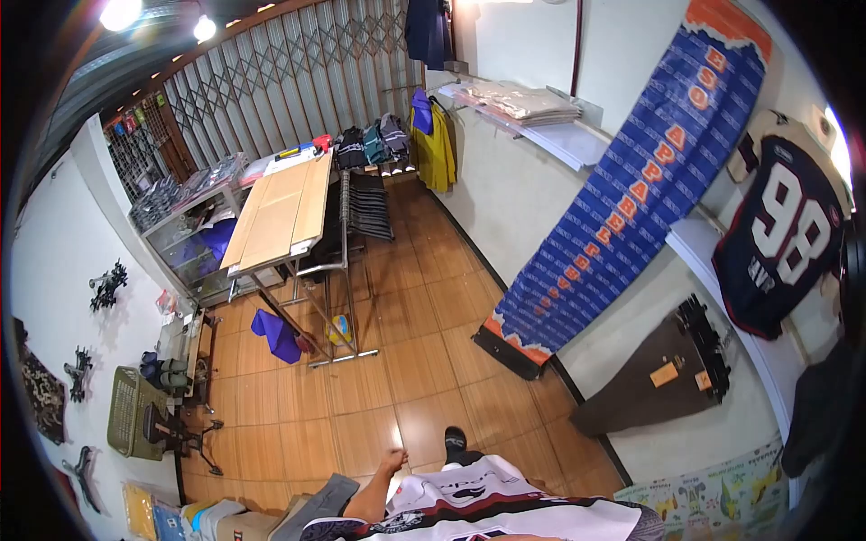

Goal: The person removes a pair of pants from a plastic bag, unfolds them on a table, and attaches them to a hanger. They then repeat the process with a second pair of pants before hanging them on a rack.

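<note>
My left hand (393, 459) hangs in front of my body at the bottom, over the tiled floor. Its fingers are curled closed, and no object shows in them. Close beside it is the white jersey (469, 494) on my body, with dark and red bands and dark lettering. One black shoe (455, 439) shows beyond the jersey's edge. Folded clothes, among them a grey garment (329, 500), lie left of my forearm. My right hand is out of view.
A wooden-topped table (281, 203) on a metal frame stands ahead, with hangers (368, 206) beside it. To the right a tall blue banner (622, 198) leans on the wall near a dark jersey (783, 234). A green basket (135, 410) stands left. Brown tiled floor (424, 316) runs between.
</note>
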Tool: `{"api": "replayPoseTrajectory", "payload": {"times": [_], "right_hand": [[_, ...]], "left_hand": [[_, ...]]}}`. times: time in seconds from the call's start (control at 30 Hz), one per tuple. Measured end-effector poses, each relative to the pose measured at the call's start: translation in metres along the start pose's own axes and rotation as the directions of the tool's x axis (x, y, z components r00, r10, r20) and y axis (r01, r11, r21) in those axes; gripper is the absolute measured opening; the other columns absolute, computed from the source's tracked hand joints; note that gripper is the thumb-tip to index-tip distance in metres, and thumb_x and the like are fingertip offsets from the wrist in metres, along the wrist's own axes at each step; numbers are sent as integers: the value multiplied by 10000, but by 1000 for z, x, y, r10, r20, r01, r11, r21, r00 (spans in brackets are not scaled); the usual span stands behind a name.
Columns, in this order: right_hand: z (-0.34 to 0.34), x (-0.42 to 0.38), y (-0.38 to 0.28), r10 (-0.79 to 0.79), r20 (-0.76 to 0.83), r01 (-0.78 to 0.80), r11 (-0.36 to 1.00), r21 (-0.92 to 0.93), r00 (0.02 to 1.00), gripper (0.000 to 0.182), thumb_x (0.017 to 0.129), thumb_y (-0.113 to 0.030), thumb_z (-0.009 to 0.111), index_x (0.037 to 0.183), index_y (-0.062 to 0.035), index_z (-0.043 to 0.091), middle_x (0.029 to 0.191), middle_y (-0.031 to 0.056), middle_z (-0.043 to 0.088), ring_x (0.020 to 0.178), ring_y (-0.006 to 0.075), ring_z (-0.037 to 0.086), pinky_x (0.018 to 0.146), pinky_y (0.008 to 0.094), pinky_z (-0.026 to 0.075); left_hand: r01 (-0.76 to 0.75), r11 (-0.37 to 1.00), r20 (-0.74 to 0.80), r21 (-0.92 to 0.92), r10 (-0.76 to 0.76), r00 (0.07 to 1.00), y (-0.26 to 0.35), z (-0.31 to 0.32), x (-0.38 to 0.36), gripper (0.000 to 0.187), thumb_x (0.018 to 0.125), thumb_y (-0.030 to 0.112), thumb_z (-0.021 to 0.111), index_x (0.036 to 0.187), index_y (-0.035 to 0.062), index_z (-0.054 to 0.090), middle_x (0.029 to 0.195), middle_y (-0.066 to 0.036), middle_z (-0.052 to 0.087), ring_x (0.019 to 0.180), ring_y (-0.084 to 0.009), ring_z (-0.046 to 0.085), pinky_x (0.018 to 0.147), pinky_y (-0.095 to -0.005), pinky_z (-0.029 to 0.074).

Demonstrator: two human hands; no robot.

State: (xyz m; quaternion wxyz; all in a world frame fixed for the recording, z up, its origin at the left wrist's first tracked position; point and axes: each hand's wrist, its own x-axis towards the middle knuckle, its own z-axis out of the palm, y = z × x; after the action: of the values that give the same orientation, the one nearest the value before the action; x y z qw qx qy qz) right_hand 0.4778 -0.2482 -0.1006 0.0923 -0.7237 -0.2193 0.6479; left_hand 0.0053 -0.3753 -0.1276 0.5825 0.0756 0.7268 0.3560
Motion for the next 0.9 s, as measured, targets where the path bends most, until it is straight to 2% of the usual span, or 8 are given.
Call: {"api": "replayPoseTrajectory", "payload": {"times": [0.13,0.2,0.5,0.57,0.63,0.77,0.87,0.9], "right_hand": [[41,37,-100,-44,13,45,999,-29,999,276,965,-177,610,1202,-40,647,1087,167,721,949,319,719,852,495,576],[63,60,-150,-88,28,89,995,-40,996,277,965,-178,612,1202,-40,645,1084,167,720,948,320,719,855,498,575],[225,121,-415,-297,110,303,952,-41,948,297,969,-197,611,1218,-36,633,1142,161,708,990,311,707,886,492,560],[243,115,-445,-299,126,307,950,-54,946,337,984,-212,585,1259,-20,611,1266,180,680,1103,339,686,970,502,538],[258,116,-463,-256,98,260,965,-25,962,334,982,-198,577,1265,-22,608,1246,186,684,1092,352,689,961,503,544],[254,276,-433,-217,199,192,972,138,956,189,947,-177,629,1070,-43,680,1062,126,730,927,281,721,808,479,572],[280,205,-472,-97,-20,98,989,109,995,216,944,-205,633,1058,-29,684,1110,137,730,982,315,723,784,479,580],[276,178,-474,-241,51,229,959,167,969,274,937,-257,642,1083,-30,686,1103,137,731,975,325,722,781,483,584]], "left_hand": [[172,974,42,-148,-168,985,-1,-38,28,191,958,266,606,1013,99,681,844,-44,697,747,-187,662,676,-406,503],[223,964,-78,-147,-236,969,5,-46,21,183,948,232,608,996,74,688,873,-69,714,761,-191,690,639,-365,518],[317,916,-134,-247,-356,925,119,-79,96,179,937,178,606,983,36,704,880,-95,727,745,-185,699,586,-320,512],[287,934,-153,-215,-322,934,160,-91,133,178,935,166,605,980,27,707,881,-100,729,741,-184,701,574,-310,511],[228,958,-186,-171,-259,948,216,-99,175,178,932,154,605,977,19,711,883,-106,732,738,-183,703,563,-300,510],[13,1000,-244,1,-12,970,367,-98,259,178,927,131,604,971,2,718,886,-117,738,730,-180,707,539,-281,508],[-154,969,-158,195,185,970,480,-88,315,183,915,110,629,987,-29,724,880,-121,745,742,-188,718,593,-294,548],[-254,953,-124,166,276,953,509,-80,335,202,913,120,648,1013,-41,718,891,-124,744,760,-195,723,633,-294,562]]}}
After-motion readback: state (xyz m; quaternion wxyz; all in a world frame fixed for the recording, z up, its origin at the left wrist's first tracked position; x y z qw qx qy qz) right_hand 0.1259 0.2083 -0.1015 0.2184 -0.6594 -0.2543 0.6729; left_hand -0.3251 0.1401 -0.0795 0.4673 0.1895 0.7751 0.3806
